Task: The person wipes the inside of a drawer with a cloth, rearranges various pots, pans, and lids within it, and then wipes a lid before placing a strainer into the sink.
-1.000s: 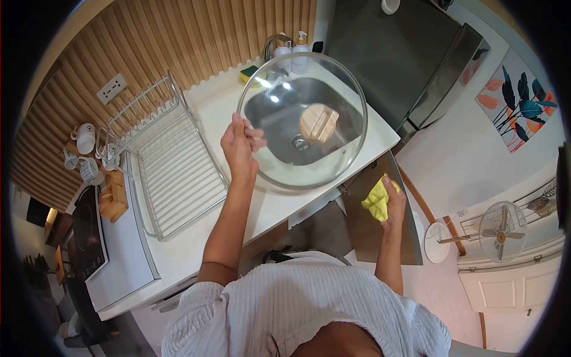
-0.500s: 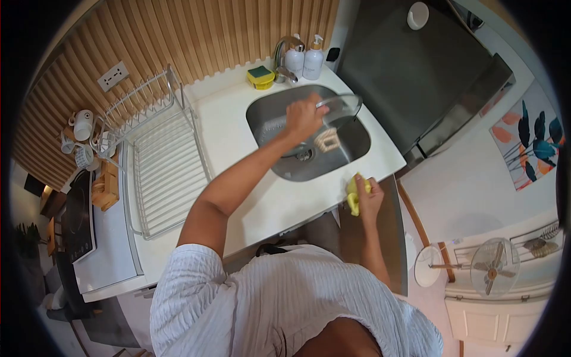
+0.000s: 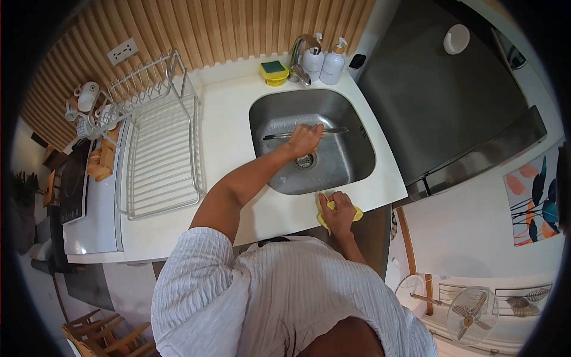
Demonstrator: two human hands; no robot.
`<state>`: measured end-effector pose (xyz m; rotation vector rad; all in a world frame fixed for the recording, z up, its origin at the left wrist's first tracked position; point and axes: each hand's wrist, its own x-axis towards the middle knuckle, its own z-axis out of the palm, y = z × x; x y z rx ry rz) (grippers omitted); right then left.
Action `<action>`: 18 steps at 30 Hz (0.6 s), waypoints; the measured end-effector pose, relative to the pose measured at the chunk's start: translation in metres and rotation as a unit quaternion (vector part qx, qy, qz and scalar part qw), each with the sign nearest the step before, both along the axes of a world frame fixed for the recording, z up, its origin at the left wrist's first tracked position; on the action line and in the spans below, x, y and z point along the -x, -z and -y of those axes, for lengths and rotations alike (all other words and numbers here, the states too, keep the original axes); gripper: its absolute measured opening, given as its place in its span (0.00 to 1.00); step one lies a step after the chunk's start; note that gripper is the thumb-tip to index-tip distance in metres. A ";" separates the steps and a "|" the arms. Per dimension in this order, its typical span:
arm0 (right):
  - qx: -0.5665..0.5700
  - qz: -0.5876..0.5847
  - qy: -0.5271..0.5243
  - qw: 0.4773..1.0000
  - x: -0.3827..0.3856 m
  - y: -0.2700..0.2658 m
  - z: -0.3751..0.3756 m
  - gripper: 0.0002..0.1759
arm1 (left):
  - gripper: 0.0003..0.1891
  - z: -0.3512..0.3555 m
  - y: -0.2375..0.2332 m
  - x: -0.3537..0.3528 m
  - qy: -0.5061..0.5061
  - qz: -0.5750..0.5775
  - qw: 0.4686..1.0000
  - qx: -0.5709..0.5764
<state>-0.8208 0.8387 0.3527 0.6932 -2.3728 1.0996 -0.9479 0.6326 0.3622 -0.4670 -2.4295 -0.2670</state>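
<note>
My left hand [image 3: 305, 139] reaches over the sink and is closed on a lid [image 3: 336, 130]. The lid appears nearly edge-on as a thin, dark-and-silver rim stretching to both sides of my fist. Its grip is hidden under my fingers. Below it lie the steel sink [image 3: 351, 166] and its drain [image 3: 304, 161]. At the counter's front edge, my right hand [image 3: 339, 215] grips a crumpled yellow cloth [image 3: 357, 213], parts of which stick out around the fingers.
Behind the sink stand a faucet [image 3: 295, 53], two pump bottles [image 3: 332, 66] and a green-and-yellow sponge [image 3: 274, 70] on a yellow holder. A wire dish rack [image 3: 163, 160] occupies the left counter. The dark fridge [image 3: 440, 95] borders the right side.
The lid was raised and tilted, showing its clear glass; now it is lower and edge-on. My right hand has moved left along the counter edge with the cloth. The view has shifted.
</note>
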 end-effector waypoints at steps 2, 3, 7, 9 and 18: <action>0.007 0.005 -0.012 1.000 0.001 -0.001 -0.001 0.15 | 0.11 0.001 0.010 0.004 -0.006 0.002 1.000 0.009; 0.011 0.001 -0.019 1.000 0.003 -0.001 0.000 0.15 | 0.11 0.001 0.012 0.006 -0.008 -0.001 1.000 0.022; 0.029 0.004 -0.059 0.998 0.008 0.003 -0.003 0.14 | 0.09 -0.003 0.024 0.006 -0.019 0.017 0.999 0.032; 0.027 -0.002 -0.067 0.997 0.011 0.002 -0.003 0.14 | 0.08 -0.005 0.038 0.005 0.010 0.010 0.997 0.076; 0.027 -0.009 -0.093 0.995 0.019 0.007 -0.003 0.15 | 0.07 -0.049 0.073 -0.003 -0.014 0.034 0.994 0.099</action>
